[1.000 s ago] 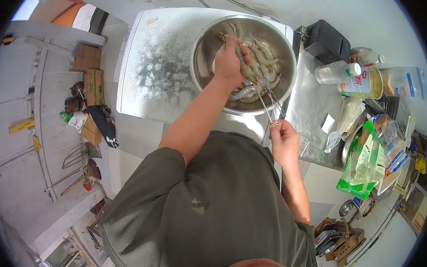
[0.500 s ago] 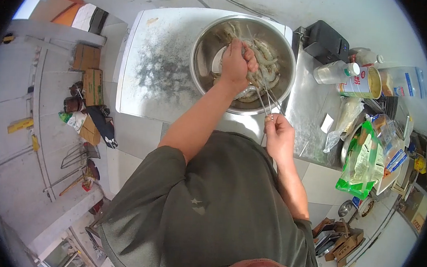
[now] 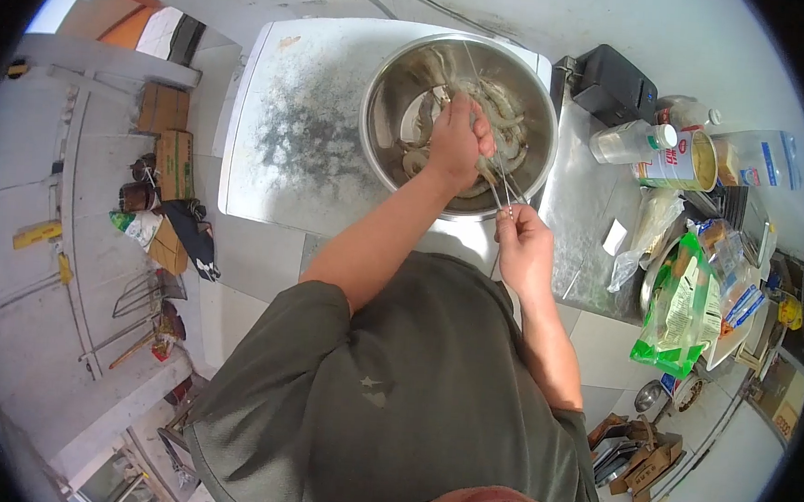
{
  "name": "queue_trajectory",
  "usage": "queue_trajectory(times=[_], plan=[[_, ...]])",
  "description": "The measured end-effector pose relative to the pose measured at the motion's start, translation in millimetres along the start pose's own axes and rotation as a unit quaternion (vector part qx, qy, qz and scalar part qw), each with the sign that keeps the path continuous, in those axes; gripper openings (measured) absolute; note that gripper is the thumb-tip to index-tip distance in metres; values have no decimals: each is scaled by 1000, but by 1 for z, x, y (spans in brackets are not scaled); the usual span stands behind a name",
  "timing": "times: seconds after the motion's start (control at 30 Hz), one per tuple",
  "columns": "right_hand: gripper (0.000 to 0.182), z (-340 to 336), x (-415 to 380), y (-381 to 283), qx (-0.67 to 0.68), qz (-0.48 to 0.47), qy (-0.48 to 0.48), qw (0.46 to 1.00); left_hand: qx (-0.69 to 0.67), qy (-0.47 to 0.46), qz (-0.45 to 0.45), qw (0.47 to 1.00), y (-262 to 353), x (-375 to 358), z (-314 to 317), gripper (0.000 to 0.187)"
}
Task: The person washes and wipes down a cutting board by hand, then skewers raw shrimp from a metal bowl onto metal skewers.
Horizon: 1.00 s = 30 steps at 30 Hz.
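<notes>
A steel bowl (image 3: 369, 120) holds raw shrimp (image 3: 511, 129), several of them heaped on its right side. My left hand (image 3: 459, 142) is closed over the middle of the bowl, around a shrimp (image 3: 488, 172) whose end shows below the fingers. Thin metal skewers (image 3: 502, 185) run from the bowl across its near rim. Their near ends are pinched between the thumb and fingers of my right hand (image 3: 522, 245), just outside that rim. My left fingers hide much of the shrimp they grip.
Under the bowl is a worn white surface (image 3: 287, 166). A metal counter (image 3: 586, 253) adjoins it on the right, carrying a black box (image 3: 618, 83), a plastic bottle (image 3: 631, 143), a tin can (image 3: 688, 163) and a green bag (image 3: 679, 309). Cardboard boxes (image 3: 175, 164) stand at left.
My left hand has moved slightly right and nearer to me. My right hand has shifted slightly toward the bowl's rim, still pinching the skewers.
</notes>
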State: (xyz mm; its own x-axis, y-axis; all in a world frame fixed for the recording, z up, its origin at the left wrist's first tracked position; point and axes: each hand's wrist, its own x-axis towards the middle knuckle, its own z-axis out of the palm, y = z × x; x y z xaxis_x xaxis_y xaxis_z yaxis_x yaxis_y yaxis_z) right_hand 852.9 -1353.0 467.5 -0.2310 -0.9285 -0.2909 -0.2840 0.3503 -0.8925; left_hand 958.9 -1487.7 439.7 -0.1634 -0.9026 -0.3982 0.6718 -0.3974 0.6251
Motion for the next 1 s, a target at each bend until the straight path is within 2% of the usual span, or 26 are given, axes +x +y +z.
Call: queue_trajectory(times=[0.17,0.37,0.7,1.0], plan=[[19,-3,2,-1,5,17,2,1000,-10,6,-2,1000,2,-3,1,25],[18,-5,0,-7,-14,-10,3,1000,-36,18,23,999,6,-1,2,23],[17,-17,-25,30,-21,16,6,1000,-16,-1,84,996,20,12,-8,21],[18,-5,-7,1,-6,2,7,1000,5,-18,51,999,6,4,1,24]])
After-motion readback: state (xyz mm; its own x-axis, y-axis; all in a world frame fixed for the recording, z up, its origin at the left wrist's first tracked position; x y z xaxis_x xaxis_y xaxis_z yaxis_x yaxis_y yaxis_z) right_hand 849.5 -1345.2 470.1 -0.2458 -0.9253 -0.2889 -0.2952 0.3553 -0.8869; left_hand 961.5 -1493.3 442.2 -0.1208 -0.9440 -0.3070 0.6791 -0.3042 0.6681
